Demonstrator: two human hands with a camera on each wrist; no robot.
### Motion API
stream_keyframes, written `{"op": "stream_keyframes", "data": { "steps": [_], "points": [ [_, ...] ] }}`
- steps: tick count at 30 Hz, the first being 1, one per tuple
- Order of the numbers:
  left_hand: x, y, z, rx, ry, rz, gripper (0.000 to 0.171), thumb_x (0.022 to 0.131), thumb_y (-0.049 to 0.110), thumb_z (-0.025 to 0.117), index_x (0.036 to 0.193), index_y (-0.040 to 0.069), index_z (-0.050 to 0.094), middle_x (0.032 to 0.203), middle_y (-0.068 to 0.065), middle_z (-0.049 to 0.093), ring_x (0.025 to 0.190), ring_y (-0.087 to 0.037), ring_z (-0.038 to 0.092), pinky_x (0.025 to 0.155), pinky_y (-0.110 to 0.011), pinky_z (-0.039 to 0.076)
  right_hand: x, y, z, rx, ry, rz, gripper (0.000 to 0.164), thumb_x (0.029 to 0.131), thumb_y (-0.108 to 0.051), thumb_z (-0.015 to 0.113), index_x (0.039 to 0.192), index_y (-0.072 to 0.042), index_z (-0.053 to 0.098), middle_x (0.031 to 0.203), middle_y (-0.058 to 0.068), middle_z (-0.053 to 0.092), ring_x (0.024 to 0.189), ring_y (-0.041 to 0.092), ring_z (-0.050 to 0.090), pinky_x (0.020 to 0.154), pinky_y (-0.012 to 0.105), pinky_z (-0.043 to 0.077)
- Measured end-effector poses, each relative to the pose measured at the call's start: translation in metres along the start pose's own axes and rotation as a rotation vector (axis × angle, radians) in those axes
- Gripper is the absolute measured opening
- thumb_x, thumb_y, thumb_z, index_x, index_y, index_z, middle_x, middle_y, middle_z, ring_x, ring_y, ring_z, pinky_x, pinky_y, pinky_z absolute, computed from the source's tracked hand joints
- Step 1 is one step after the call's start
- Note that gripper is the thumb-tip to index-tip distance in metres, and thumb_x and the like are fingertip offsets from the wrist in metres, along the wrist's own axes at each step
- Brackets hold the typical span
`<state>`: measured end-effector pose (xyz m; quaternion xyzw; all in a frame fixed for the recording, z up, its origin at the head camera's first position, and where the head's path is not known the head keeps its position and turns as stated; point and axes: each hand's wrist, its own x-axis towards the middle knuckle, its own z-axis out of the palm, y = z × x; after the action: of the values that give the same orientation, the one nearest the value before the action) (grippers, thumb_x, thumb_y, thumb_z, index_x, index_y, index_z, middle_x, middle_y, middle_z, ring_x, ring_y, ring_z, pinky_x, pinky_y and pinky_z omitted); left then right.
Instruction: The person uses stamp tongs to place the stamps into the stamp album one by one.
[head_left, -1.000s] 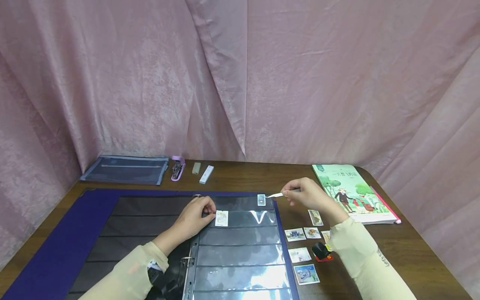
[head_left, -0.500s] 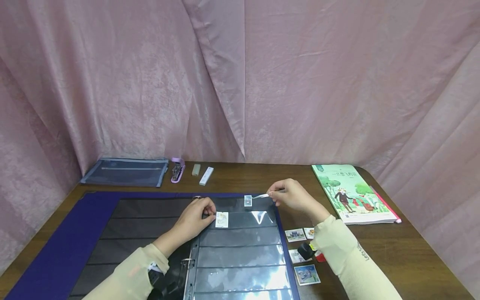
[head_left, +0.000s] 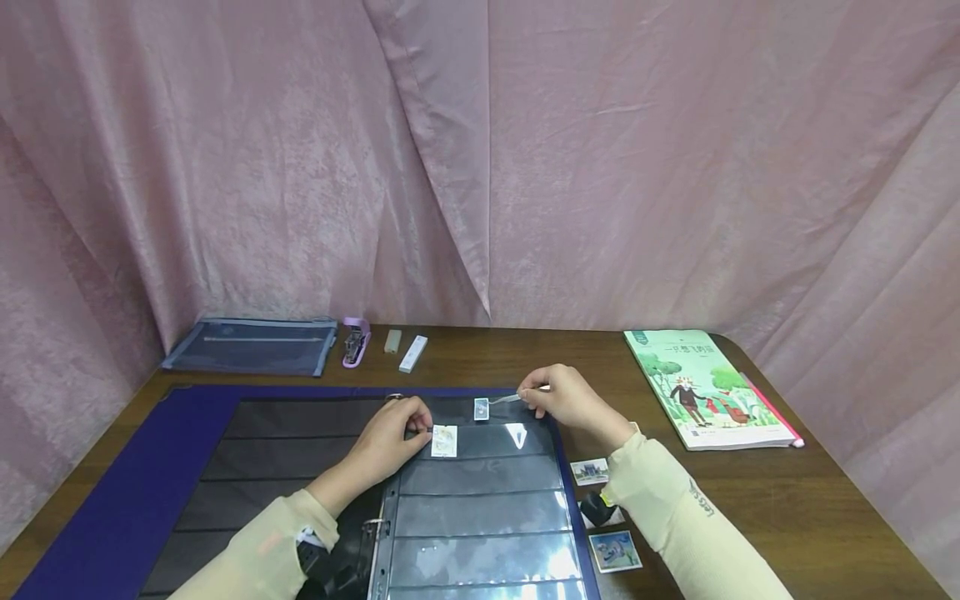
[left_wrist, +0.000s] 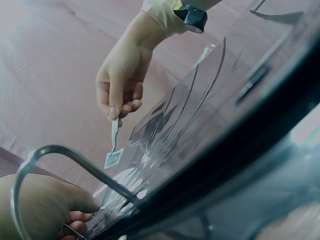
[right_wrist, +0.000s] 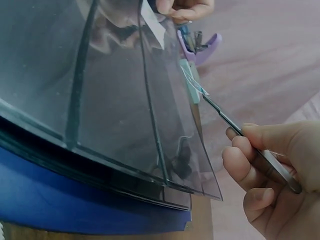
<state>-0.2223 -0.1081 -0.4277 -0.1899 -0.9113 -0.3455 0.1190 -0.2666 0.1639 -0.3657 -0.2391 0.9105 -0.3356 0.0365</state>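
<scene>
At the far left of the head view, a grey mesh pouch [head_left: 251, 342] lies at the table's back edge, with a purple stapler [head_left: 356, 340] and two small white blocks just right of it. Below them the open blue album [head_left: 112, 492] spreads across the lower left, its clear pocket pages [head_left: 480, 508] near the centre. The left hand [head_left: 392, 437] rests on the page by the ring spine, fingertips curled and pinching a pale stamp [head_left: 444, 440] against the sheet. Just right of it, the right hand [head_left: 567, 403] grips slim tweezers [head_left: 504, 399] whose tips clamp a small blue stamp [head_left: 482, 409] at the top pocket row. Loose stamps [head_left: 613, 550] lie on the wood right of the album. A green book [head_left: 701, 385] sits at the right edge.
</scene>
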Motion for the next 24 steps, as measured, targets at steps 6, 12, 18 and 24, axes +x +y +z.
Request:
{"op": "stream_keyframes", "data": {
  "steps": [6,12,18,24],
  "points": [
    [0.0001,0.001,-0.0007,0.004,-0.002,-0.004,0.02,0.072,0.01,0.072,0.078,0.018,0.055,0.073,0.007,0.053,0.073,-0.006,0.045,0.067,-0.021,0.04,0.0,-0.0039,0.0053,-0.022,-0.021,0.0,0.013,0.085,-0.013,0.058,0.086,-0.004,0.067,0.068,0.005,0.064,0.052,0.015,0.059,0.049,0.023,0.046],
    [0.0001,0.0014,-0.0009,0.007,-0.004,-0.006,0.02,0.072,0.011,0.073,0.077,0.018,0.055,0.073,0.007,0.053,0.073,-0.006,0.045,0.067,-0.021,0.04,0.0003,-0.0072,0.0091,-0.028,-0.048,-0.002,0.013,0.085,-0.013,0.058,0.086,-0.004,0.067,0.066,0.004,0.063,0.051,0.015,0.059,0.05,0.022,0.047],
    [-0.0001,0.0018,-0.0014,0.001,-0.006,-0.007,0.02,0.072,0.01,0.072,0.077,0.018,0.055,0.073,0.007,0.053,0.073,-0.006,0.045,0.067,-0.021,0.04,0.0017,-0.0085,0.0102,-0.033,-0.071,-0.014,0.013,0.085,-0.013,0.058,0.084,-0.004,0.068,0.065,0.002,0.063,0.051,0.015,0.059,0.051,0.022,0.047],
    [-0.0005,0.0016,-0.0014,-0.003,-0.005,-0.008,0.02,0.072,0.009,0.072,0.077,0.018,0.055,0.073,0.007,0.053,0.073,-0.006,0.045,0.067,-0.021,0.04,0.0038,-0.01,0.0091,-0.048,-0.113,-0.03,0.013,0.084,-0.014,0.059,0.083,-0.005,0.068,0.063,0.004,0.062,0.05,0.016,0.059,0.056,0.02,0.046]
  ]
}}
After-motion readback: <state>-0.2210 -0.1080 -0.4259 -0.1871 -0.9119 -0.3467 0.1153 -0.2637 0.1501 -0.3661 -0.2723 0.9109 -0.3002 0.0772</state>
